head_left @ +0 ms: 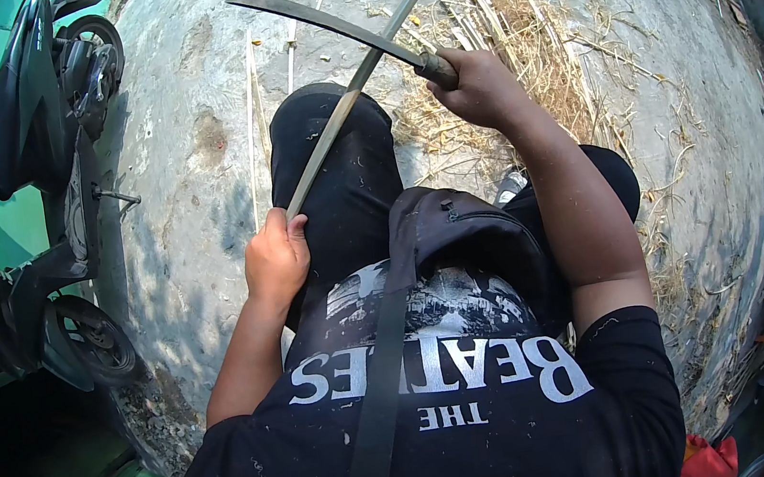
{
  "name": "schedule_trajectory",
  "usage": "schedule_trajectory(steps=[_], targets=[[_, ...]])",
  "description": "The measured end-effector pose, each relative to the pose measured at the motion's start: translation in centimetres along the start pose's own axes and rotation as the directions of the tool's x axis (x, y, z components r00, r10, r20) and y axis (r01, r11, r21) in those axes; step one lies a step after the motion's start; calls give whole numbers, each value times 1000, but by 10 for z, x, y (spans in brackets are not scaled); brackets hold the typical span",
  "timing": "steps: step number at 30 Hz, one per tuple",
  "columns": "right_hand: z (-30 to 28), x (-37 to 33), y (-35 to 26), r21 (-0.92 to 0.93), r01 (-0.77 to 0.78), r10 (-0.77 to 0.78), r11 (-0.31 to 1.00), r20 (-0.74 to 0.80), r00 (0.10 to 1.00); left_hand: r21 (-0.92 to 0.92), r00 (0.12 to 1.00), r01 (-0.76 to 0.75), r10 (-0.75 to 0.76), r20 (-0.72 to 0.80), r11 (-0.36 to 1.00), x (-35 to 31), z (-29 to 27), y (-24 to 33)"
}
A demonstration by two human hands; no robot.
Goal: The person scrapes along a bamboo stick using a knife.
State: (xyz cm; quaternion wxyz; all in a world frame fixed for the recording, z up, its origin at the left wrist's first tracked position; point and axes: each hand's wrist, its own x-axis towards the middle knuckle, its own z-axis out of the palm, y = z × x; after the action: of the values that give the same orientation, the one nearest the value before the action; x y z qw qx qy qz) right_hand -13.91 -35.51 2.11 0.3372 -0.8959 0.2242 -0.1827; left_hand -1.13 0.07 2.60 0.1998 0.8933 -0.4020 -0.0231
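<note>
My left hand (275,260) is closed around the lower end of a long, pale bamboo strip (324,148). The strip slants up to the right over my left knee and runs past the top of the view. In my right hand (478,91) is the short wooden handle of a machete (324,21). Its long dark blade curves toward the upper left, tip raised, and crosses the strip above my knee. Whether blade and strip touch at the crossing, I cannot tell.
Beyond my right hand, a heap of straw-coloured shavings (536,54) and thin strips covers the concrete ground (174,121). More thin strips (254,130) lie past my left knee. A parked motorcycle (57,185) stands at the left. A dark bag (472,227) rests across my lap.
</note>
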Motion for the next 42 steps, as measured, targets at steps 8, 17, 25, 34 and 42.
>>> schedule_trajectory(steps=[8, 17, 25, 34, 42], targets=[[-5, 7, 9, -208, 38, -22, 977, 80, 997, 16, 1000, -20, 20, -2, 1000, 2, -1, 2], [0, 4, 4, -65, 12, -7, 998, 88, 996, 38, 998, -53, 54, -25, 998, 1, 4, -4], [-24, 6, 9, -227, 42, -46, 973, -14, 999, 7, 994, -90, 90, -54, 996, 0, 2, 1], [-6, -4, -29, -329, 95, -29, 939, 201, 979, 55, 997, -70, 71, -6, 996, -4, -1, -7], [-6, -3, -28, -367, 87, -8, 926, 212, 977, 34, 997, -63, 64, -40, 997, -2, 0, -1]])
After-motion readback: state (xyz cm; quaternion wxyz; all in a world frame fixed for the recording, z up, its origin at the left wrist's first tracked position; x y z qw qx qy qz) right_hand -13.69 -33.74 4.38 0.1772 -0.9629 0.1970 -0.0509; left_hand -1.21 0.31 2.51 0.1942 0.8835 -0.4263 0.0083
